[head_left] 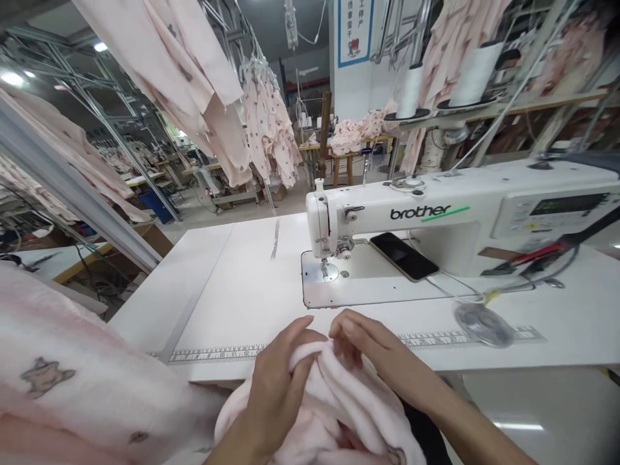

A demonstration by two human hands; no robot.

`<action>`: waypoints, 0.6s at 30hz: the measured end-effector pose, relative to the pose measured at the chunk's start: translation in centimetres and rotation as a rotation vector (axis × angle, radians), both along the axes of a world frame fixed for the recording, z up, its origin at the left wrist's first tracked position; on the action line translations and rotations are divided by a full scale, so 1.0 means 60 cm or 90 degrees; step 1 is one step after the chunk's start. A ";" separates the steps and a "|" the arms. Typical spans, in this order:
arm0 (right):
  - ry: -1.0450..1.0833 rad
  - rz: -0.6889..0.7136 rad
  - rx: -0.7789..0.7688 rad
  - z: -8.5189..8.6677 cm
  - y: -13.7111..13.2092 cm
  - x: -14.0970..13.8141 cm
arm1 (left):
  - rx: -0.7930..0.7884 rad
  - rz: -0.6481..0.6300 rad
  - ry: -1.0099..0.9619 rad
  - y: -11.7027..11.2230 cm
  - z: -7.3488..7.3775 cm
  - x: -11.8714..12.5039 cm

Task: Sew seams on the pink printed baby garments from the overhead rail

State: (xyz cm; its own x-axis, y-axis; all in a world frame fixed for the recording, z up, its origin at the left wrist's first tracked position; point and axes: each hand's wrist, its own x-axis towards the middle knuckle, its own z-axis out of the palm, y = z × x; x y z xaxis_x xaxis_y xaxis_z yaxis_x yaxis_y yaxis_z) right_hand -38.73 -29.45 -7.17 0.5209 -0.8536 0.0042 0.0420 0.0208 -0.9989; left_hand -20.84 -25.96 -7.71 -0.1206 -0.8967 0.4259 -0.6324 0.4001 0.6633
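A soft pink fleece garment (334, 400) is bunched at the front edge of the white sewing table (242, 290). My left hand (285, 368) is closed on a fold of it, the fabric edge passing between thumb and fingers. On the other side of that fold, my right hand (358, 336) pinches the fabric with curled fingertips, close to the left fingers. Just beyond both hands stands a white Brother sewing machine (436, 213); its needle and presser foot (325, 268) have no fabric under them.
A phone (404, 256) lies on the machine bed. To its right are a clear round container (484, 325) and red-handled scissors (537, 252). A ruler strip (217, 353) runs along the front edge. Pink printed fabric (72, 381) hangs at left; thread cones (475, 74) stand behind.
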 end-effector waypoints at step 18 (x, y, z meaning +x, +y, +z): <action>0.322 -0.190 -0.269 0.000 -0.071 -0.012 | 0.464 -0.075 0.084 -0.122 0.082 -0.006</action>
State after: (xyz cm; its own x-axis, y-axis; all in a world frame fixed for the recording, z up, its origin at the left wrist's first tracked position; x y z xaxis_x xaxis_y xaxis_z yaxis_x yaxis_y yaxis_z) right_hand -39.42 -33.70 -7.16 0.2912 -0.9386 0.1849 -0.4845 -0.3113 -0.8175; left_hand -21.17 -33.28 -2.79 -0.2223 -0.9414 -0.2536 -0.5099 -0.1094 0.8533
